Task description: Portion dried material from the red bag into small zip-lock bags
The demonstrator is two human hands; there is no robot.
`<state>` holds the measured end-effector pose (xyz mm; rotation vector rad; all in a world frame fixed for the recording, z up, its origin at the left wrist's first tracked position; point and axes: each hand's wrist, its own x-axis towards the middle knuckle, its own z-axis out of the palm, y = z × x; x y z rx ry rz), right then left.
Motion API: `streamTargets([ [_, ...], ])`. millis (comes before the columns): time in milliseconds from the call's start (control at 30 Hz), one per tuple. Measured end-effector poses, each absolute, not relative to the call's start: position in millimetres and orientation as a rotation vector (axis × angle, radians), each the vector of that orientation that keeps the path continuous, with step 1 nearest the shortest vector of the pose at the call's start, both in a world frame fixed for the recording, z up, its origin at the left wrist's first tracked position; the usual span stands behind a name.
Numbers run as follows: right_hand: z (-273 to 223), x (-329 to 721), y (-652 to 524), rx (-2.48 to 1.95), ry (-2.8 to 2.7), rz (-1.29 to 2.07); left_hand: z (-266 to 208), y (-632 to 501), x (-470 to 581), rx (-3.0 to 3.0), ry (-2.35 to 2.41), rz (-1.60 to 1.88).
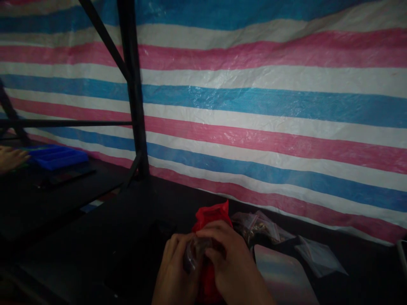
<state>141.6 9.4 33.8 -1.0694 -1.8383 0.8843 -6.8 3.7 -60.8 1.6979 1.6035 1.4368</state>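
Observation:
My left hand (176,267) and my right hand (233,262) meet at the lower middle of the head view, over the dark table. Between them is a small clear plastic bag (192,254); its contents are too dim to make out. The left fingers curl round its side, while the right thumb and fingers pinch its edge. A bright red plastic bag (212,213) shows just behind and below my hands, partly covered by them.
Zip bags of small brownish pieces (263,226) lie beyond my right hand. Nearby are a silvery flat-topped object (282,271) and flat clear bags (320,256). At far left, another person's hand (12,159) is near a blue tray (60,156). A black post (135,93) and striped sheeting stand behind.

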Motion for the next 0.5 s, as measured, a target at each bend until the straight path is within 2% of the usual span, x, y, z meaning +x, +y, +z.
streamTargets([
  [200,47,132,4,-0.987,-2.040,0.813,-48,0,-1,1.583,1.644,1.451],
  [500,46,140,10,-1.008,-1.860,0.692,-52,-2,-6,1.520,1.662,1.474],
])
